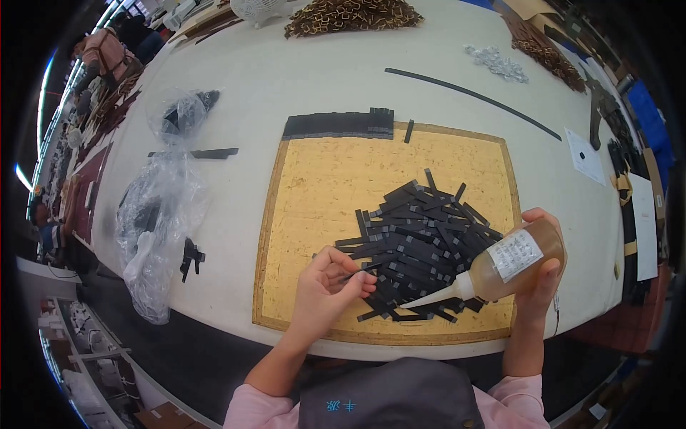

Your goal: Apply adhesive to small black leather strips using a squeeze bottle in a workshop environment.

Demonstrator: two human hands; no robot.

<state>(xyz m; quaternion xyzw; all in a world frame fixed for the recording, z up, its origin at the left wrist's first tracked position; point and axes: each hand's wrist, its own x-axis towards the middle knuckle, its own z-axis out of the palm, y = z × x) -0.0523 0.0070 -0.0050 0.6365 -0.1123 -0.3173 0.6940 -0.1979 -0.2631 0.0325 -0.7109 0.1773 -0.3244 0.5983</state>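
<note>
My left hand (335, 281) pinches a short black strip (364, 270) between thumb and fingers, over the lower left edge of a loose pile of black strips (423, 241). In my right hand (541, 268) is a squeeze bottle (514, 260) of amber liquid, tilted with its long pale nozzle (434, 296) pointing left and down above the pile. Whether the nozzle touches anything, I cannot tell. The pile lies on a yellow board (332, 187) with a brown border. Along the board's top left edge black strips (337, 125) lie side by side in a row, and one strip (409, 131) lies just right of them.
Clear plastic bags (161, 214) with dark pieces lie at the left, near small black pieces (191, 258). A long black strip (471, 99) crosses the white table (241, 69). Brown strips with metal buckles (353, 19) are heaped at the back. Other people (107, 51) are at far left.
</note>
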